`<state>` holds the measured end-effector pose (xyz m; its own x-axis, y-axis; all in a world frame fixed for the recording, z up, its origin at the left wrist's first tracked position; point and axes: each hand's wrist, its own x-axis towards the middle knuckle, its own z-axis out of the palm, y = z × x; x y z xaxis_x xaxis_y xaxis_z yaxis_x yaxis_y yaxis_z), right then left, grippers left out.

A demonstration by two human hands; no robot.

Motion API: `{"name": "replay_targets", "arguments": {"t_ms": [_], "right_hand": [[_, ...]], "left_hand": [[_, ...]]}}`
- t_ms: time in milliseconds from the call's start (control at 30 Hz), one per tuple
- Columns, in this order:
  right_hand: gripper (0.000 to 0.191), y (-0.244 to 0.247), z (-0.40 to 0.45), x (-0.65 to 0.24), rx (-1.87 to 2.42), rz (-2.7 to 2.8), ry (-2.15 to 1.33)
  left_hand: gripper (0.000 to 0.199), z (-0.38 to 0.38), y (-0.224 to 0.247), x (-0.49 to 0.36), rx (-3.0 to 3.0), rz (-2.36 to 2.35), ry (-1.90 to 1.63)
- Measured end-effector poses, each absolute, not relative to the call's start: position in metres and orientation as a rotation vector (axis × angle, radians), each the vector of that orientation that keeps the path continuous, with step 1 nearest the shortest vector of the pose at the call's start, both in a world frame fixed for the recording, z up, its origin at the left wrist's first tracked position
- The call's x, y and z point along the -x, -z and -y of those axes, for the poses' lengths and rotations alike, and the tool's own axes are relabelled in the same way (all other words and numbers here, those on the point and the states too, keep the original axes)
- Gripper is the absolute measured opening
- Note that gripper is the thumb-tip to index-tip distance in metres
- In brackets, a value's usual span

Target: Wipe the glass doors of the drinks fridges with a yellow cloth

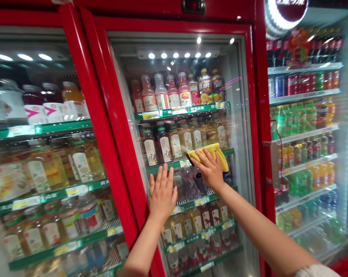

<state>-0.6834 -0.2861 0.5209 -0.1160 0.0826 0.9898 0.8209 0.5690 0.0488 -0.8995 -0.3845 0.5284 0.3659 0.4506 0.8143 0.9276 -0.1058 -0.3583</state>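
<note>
My right hand (pixel 211 169) presses a yellow cloth (pixel 217 148) with a dark edge against the glass door (pixel 185 188) of a red drinks fridge. Its fingers lie over the cloth, about level with the second shelf. Lower and to the left, my left hand (pixel 162 192) is open, with fingers spread and pointing upward; it appears to rest flat on the same glass. Nothing is in it. Behind the pane stand rows of bottles, among them pink-capped ones (pixel 185 90) on the top shelf and dark ones (pixel 164 142) below.
To the left is another red-framed fridge (pixel 99 127) with juice and tea bottles (pixel 83 159). On the right stands a lit cooler with soda bottles and cans (pixel 300 84), a brown handle (pixel 271 165) and a thin red cord (pixel 280 150) at its near side.
</note>
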Motion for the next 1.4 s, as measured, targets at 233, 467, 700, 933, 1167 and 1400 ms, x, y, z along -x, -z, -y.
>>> {"name": "replay_targets", "arguments": {"t_ms": [233, 467, 700, 933, 1167, 1400], "right_hand": [[0.055, -0.549, 0.284, 0.681, 0.825, 1.586, 0.721], [0.056, -0.494, 0.283, 0.655, 0.794, 1.707, 0.751], [0.060, -0.545, 0.291, 0.711, 0.846, 1.555, 0.651], [0.051, -0.483, 0.300, 0.681, 0.697, 1.856, 0.774], [0.054, -0.540, 0.291, 0.715, 0.880, 1.462, 0.564], [0.046, -0.482, 0.305, 0.707, 0.579, 1.840, 0.739]], "left_hand": [[0.078, 0.379, -0.538, 0.892, 1.706, 1.232, 0.670], [0.080, 0.385, -0.525, 0.895, 1.746, 1.243, 0.650], [0.077, 0.390, -0.527, 0.897, 1.734, 1.249, 0.634], [0.072, 0.404, -0.523, 0.918, 1.696, 1.267, 0.568], [0.071, 0.410, -0.529, 0.932, 1.673, 1.300, 0.558], [0.074, 0.414, -0.526, 0.938, 1.666, 1.341, 0.533]]}}
